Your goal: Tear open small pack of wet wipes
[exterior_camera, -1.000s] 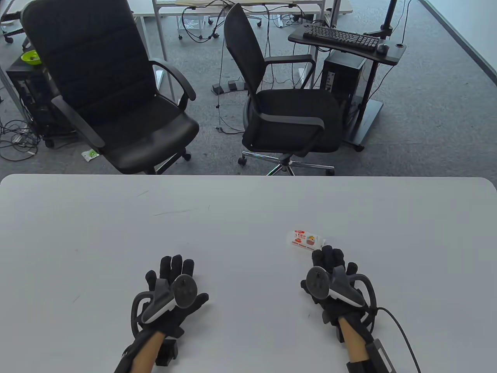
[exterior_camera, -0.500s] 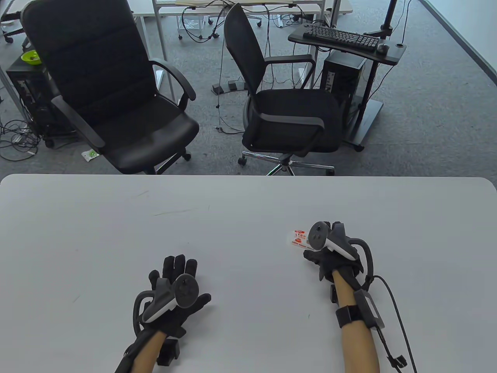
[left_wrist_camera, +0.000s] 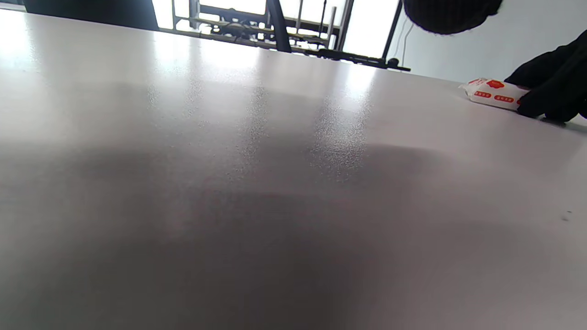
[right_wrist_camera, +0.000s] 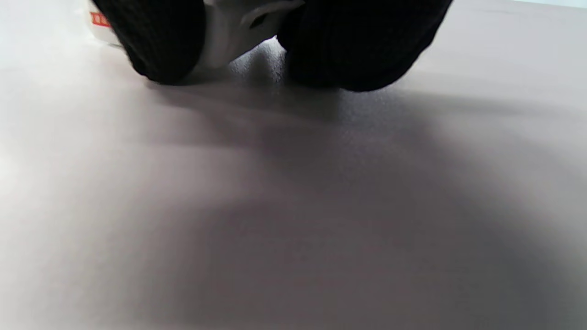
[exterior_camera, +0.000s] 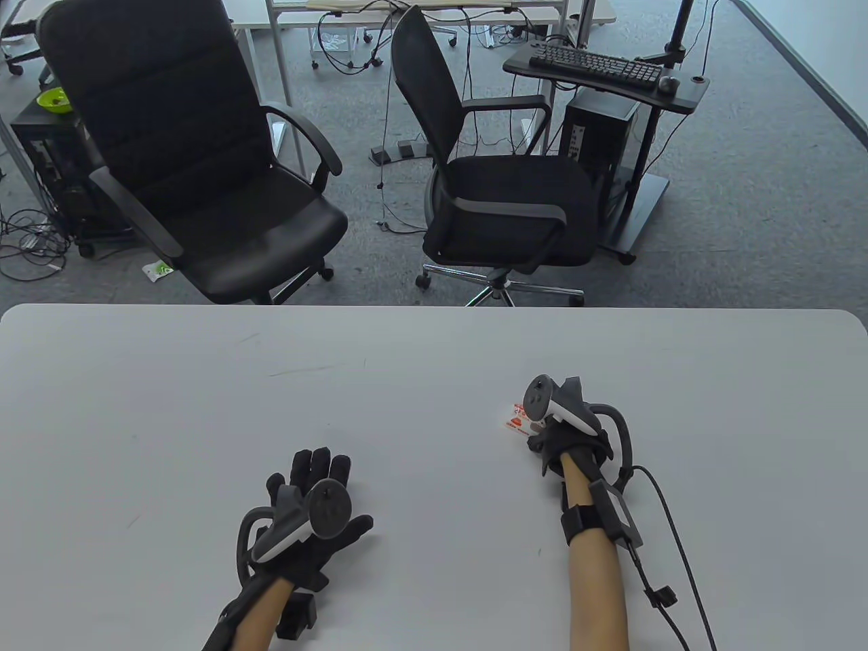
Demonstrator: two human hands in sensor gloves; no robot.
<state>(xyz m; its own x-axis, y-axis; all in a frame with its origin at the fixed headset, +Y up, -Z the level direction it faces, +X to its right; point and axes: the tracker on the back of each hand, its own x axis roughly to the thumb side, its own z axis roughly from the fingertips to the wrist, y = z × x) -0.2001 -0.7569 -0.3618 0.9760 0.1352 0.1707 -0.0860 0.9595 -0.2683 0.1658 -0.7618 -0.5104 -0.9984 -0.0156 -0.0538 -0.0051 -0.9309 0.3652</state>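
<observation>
Two gloved hands over the counter (exterior_camera: pixel 169 407). Right hand (exterior_camera: pixel 566 434): fingers (left_wrist_camera: pixel 545 94) curled down onto the wet wipes pack (exterior_camera: pixel 517 418), covering its right end; whether they grip it, cannot tell. Pack lies flat, long axis left-right, free end pointing left of those fingers. Left hand (exterior_camera: pixel 319 502): fingers spread flat, holding nothing, well apart from the pack.

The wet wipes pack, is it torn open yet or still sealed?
Looks sealed: the wet wipes pack lies flat on the table, right hand touching it; its far end is hidden.
</observation>
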